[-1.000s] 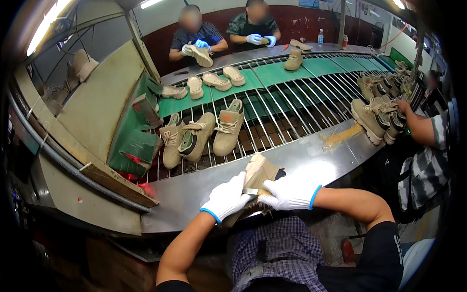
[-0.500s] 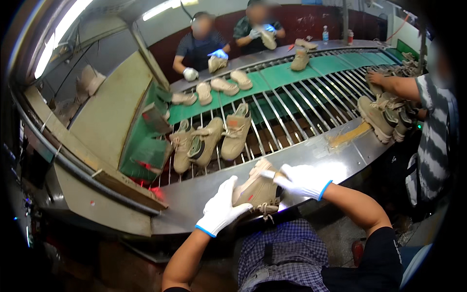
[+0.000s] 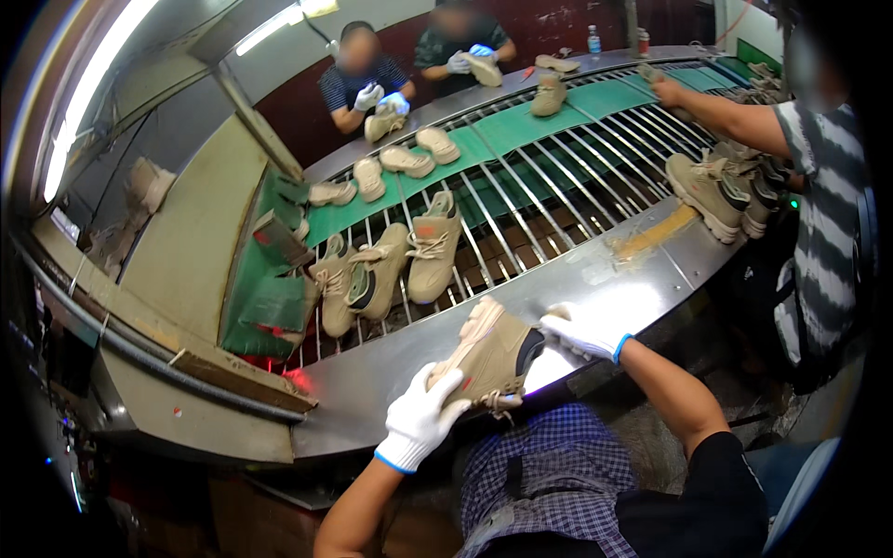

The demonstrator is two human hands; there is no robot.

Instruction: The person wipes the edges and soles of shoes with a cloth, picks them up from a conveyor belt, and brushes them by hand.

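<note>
A beige lace-up shoe (image 3: 498, 349) is tilted on its side at the near edge of the metal table, its pale chunky sole turned up and away from me. My left hand (image 3: 423, 418), in a white glove with a blue cuff, grips it by the toe end. Just right of the shoe's dark collar is my right hand (image 3: 581, 335), gloved alike and apart from the shoe. Its fingers are curled, and a small tan end (image 3: 558, 311) shows by the thumb; the rest of that item is hidden.
Three beige shoes (image 3: 431, 251) stand on the roller conveyor ahead. Soles (image 3: 406, 162) lie on the green belt (image 3: 484, 139) beyond. Two gloved co-workers handle shoes across the line. Another person's arm (image 3: 730, 116) reaches in at right, near grouped shoes (image 3: 712, 195). A boxy frame (image 3: 200, 209) stands left.
My right hand has drawn back from the shoe's sole to the right, taking its small pale tool off it. The co-worker at right has reached farther across the line.
</note>
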